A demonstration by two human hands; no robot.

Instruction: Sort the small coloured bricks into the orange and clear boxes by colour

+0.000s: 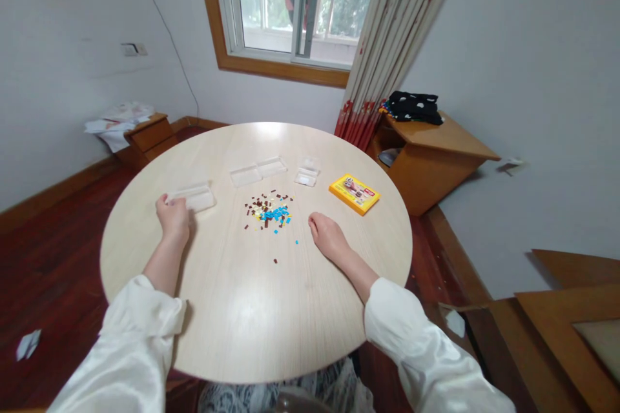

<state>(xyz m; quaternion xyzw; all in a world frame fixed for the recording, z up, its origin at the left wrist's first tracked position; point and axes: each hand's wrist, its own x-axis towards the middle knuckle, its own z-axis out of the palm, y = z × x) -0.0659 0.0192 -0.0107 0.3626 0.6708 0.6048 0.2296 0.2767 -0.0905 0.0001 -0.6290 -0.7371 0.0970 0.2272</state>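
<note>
At the left of the round table, my left hand (pixel 173 216) is curled closed beside a clear plastic box (pixel 202 196). The hand covers the box's near left part, and I cannot tell whether it grips the box. My right hand (pixel 328 233) rests on the tabletop with fingers folded in; anything inside them is hidden. Between the hands lies a loose pile of small building bricks (pixel 274 213), mostly blue and dark brown, with some yellow and pale ones. One brown brick (pixel 276 261) and a small blue brick (pixel 297 242) lie apart, closer to me.
An opened clear case (pixel 246 175) and a smaller clear box (pixel 307 175) sit behind the pile. To the right is a yellow box (pixel 354 193) with a printed picture. The round table (pixel 252 329) stands before a window, with a wooden cabinet (pixel 426 148) at its right.
</note>
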